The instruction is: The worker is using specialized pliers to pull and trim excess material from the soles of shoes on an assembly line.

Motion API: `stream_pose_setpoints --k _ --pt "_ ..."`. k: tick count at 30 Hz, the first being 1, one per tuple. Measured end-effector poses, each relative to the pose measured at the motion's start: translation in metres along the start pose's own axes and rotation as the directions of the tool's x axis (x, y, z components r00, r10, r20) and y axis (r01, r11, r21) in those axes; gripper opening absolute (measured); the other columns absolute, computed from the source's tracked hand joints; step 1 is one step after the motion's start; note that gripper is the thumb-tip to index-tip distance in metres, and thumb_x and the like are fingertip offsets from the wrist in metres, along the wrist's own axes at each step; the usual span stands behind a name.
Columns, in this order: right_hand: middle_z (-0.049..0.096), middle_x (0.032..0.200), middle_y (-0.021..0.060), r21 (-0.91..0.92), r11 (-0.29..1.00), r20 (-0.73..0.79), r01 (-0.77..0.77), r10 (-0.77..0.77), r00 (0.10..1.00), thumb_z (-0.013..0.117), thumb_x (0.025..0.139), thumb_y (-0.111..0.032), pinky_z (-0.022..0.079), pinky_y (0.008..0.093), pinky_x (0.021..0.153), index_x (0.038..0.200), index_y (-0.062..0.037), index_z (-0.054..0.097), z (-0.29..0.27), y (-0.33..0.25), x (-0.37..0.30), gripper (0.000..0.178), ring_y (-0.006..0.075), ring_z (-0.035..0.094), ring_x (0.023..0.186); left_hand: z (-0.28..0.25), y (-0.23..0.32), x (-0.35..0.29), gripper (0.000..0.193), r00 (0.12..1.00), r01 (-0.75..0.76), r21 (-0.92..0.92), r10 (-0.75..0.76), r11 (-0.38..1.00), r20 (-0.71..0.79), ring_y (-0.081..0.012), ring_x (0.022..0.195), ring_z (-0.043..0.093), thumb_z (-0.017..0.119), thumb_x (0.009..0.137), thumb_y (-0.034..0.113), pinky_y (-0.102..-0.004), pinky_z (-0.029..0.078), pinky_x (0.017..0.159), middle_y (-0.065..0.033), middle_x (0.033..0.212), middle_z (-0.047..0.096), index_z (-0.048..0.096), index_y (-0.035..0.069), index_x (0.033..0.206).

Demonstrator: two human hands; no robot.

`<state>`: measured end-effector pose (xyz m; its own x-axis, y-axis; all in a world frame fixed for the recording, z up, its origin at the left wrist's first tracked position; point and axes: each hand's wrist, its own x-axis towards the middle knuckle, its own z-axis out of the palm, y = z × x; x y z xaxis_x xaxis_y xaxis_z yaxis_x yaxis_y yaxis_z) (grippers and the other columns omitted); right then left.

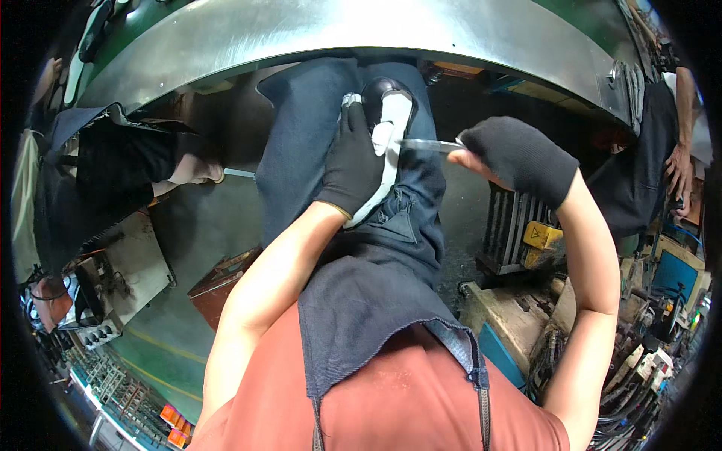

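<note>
A shoe with a black toe and a white sole (397,113) lies lengthwise on my lap, its sole edge turned up. My left hand (353,165), in a black glove with white wrapping on the thumb and a fingertip, grips the shoe from its left side. My right hand (519,154), also in a black glove, is closed around a knife (430,145) with a thin, light-coloured blade. The blade points left and its tip reaches the sole's right edge, close to my left thumb; whether it touches cannot be made out. The knife's handle is hidden in my fist.
A curved-looking metal worktable (338,26) runs across in front of my knees. Another person's hand (681,173) hangs at the far right, and a dark-clothed person (113,161) is at the left. A brown box (226,282) and machinery (511,308) flank me.
</note>
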<state>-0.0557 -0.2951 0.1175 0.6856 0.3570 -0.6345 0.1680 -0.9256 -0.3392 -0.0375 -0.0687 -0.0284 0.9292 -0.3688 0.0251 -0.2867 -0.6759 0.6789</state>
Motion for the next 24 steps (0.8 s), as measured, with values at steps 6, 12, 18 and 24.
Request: stream_pose_setpoints --k 6,12,18,24 --pt "0.062 0.081 0.02 0.32 0.822 -0.596 0.471 -0.211 0.774 0.059 0.098 -0.033 0.049 0.041 0.065 0.093 -0.0031 0.064 0.054 -0.047 0.013 0.031 0.0364 0.062 0.073 -0.028 -0.046 -0.032 0.077 0.832 0.077 -0.193 0.044 0.978 0.553 -0.0474 0.144 0.023 0.065 0.09 0.018 -0.0467 0.024 0.118 -0.0342 0.153 0.025 0.023 -0.008 0.149" --pt "0.062 0.077 0.0163 0.687 0.706 -0.253 0.172 0.011 0.967 0.055 0.101 -0.032 0.048 0.0342 0.071 0.097 -0.0003 0.064 0.128 -0.031 0.013 0.033 0.0247 0.06 0.07 -0.024 -0.033 -0.106 0.093 0.979 0.181 -0.373 -0.131 0.91 0.155 -0.0412 0.144 0.031 0.072 0.087 0.029 -0.0433 0.03 0.117 -0.0307 0.153 0.03 0.016 -0.007 0.152" --pt "0.063 0.079 0.0173 0.761 0.646 -0.16 0.06 0.097 0.982 0.056 0.1 -0.037 0.047 0.0357 0.07 0.094 -0.0004 0.065 0.127 -0.032 0.008 0.038 0.0248 0.06 0.071 -0.019 -0.029 -0.104 0.09 0.995 0.091 -0.128 -0.084 0.988 0.061 -0.0431 0.125 0.054 0.073 0.087 0.035 -0.0436 0.047 0.1 -0.0324 0.14 0.047 0.023 -0.007 0.149" --pt "0.066 0.079 0.0187 0.328 0.943 -0.311 -0.049 0.158 0.937 0.053 0.098 -0.045 0.049 0.0454 0.066 0.084 -0.0045 0.066 0.124 -0.057 0.011 0.045 0.0389 0.064 0.074 -0.029 -0.032 -0.096 0.086 0.97 0.177 -0.216 -0.134 0.96 0.201 -0.0373 0.12 0.058 0.075 0.086 0.033 -0.0411 0.048 0.098 -0.0297 0.131 0.054 0.028 -0.007 0.146"
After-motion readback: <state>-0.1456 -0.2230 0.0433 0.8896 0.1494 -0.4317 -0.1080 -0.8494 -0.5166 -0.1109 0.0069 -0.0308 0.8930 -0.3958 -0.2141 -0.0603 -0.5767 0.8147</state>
